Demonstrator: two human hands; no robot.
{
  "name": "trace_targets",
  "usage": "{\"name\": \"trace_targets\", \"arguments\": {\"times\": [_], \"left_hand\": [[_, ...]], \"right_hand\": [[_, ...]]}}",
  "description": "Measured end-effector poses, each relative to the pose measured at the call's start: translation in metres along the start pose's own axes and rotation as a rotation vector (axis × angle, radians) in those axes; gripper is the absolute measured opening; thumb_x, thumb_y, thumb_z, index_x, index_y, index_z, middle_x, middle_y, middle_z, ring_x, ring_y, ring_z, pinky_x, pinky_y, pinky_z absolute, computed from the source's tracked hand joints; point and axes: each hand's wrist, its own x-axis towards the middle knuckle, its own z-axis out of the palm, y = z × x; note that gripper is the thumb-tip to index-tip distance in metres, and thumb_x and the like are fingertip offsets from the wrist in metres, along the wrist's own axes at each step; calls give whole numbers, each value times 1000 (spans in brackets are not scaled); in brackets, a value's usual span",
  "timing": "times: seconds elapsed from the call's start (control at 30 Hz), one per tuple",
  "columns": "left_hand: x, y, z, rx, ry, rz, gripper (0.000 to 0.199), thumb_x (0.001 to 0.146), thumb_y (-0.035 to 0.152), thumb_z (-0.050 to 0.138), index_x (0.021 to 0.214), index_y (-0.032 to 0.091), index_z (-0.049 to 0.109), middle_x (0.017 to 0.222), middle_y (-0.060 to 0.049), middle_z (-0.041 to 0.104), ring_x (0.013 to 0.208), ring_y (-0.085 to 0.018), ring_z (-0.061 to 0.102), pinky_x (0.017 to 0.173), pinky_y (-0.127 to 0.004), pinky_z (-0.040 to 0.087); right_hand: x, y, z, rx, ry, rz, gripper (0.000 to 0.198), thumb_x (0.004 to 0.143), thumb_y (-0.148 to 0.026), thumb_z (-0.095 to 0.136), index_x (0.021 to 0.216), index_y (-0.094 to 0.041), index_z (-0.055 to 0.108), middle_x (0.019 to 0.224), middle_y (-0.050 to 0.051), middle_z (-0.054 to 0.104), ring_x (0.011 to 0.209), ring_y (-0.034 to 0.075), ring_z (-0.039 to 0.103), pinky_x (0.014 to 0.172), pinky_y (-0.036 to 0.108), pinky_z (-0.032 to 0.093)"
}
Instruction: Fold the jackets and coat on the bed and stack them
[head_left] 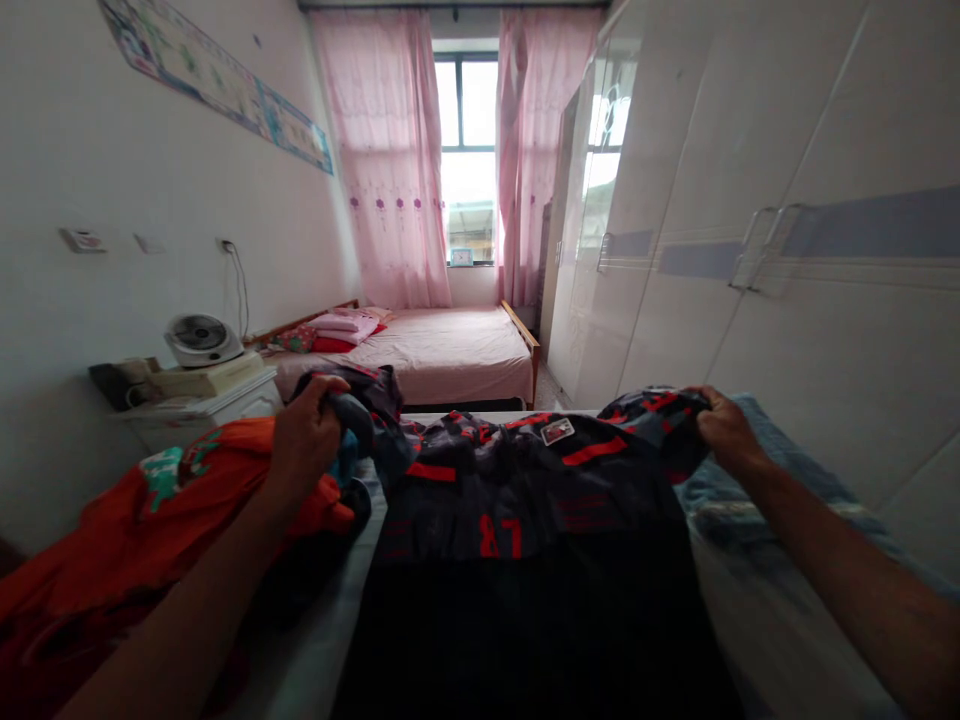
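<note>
one dark shirt [525, 490] held spread, near and central, between the left hand [309, 425] and the right hand [726, 430].
the fingers of both hands are closed on it, one sleeve each. one heap of mostly orange clothes [232, 460] crowds the near left, partly hidden by the left arm [191, 590]; blue cloth [780, 460] lies near right, partly behind the right arm [832, 530]. beyond the heap, one fan [202, 340] sits on one box [206, 377] atop one white cabinet [244, 395]. far off are one bed [450, 340], two pink curtains [390, 150] and one window [469, 110]; one wardrobe [787, 120] lines the right.
</note>
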Motion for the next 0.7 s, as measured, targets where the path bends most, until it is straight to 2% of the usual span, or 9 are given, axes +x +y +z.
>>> {"name": "trace_targets", "arguments": {"times": [0.07,0.17,0.3,0.4,0.5,0.53,0.6,0.63,0.7], "left_hand": [[13,-1,-3,107,43,84,32,86,17,34,112,19,53,92,-1,61,83,-19,61,75,-28,45],[17,-19,1,196,-9,149,30,84,14,36,107,16,56,113,-8,57,108,-26,53,90,-35,40],[-12,-51,17,295,-152,170,28,77,10,41,96,11,63,96,-14,63,109,-33,54,88,-41,44],[-60,-55,23,296,-225,197,38,80,14,41,113,10,59,109,-18,62,114,-35,52,92,-46,42],[-123,-40,13,94,-433,314,37,86,31,45,119,19,57,124,-13,57,114,-27,55,95,-37,44],[-144,-33,7,3,-526,381,39,85,38,50,120,24,56,125,-10,57,112,-24,57,93,-33,47],[-181,-22,-7,-118,-648,544,56,74,44,64,126,32,51,128,-7,57,110,-25,58,89,-31,50],[-196,-19,-12,-138,-675,621,67,67,43,70,130,35,47,130,-7,55,112,-27,57,90,-33,50],[-219,-20,-20,-128,-644,718,78,60,36,74,133,36,44,133,-9,53,115,-31,54,92,-39,49]], "right_hand": [[21,-3,-14,-146,17,-43,35,72,-17,44,103,-20,60,82,5,64,79,21,60,76,40,45],[35,3,-25,-317,0,-92,40,69,-20,50,107,-21,61,86,7,63,93,30,57,85,47,39],[12,36,-22,-433,-143,-54,44,62,-14,49,104,-16,63,76,9,65,78,29,62,74,44,44],[-36,56,-19,-471,-181,-31,50,66,-17,48,115,-14,56,102,19,65,84,31,63,75,45,45],[-100,52,-23,-439,-216,-76,45,75,-32,48,117,-17,53,119,18,58,101,32,58,87,45,43],[-122,47,-27,-402,-260,-87,42,77,-38,48,114,-18,54,116,15,60,102,31,59,88,43,44],[-167,35,-37,-297,-420,-73,39,78,-46,51,109,-23,58,113,10,62,99,28,61,87,40,48],[-187,30,-44,-257,-505,-60,40,77,-48,53,109,-26,60,116,8,62,101,27,61,87,39,49],[-224,25,-58,-199,-649,-43,48,73,-49,60,117,-31,58,126,6,57,112,29,56,92,40,48]]}}
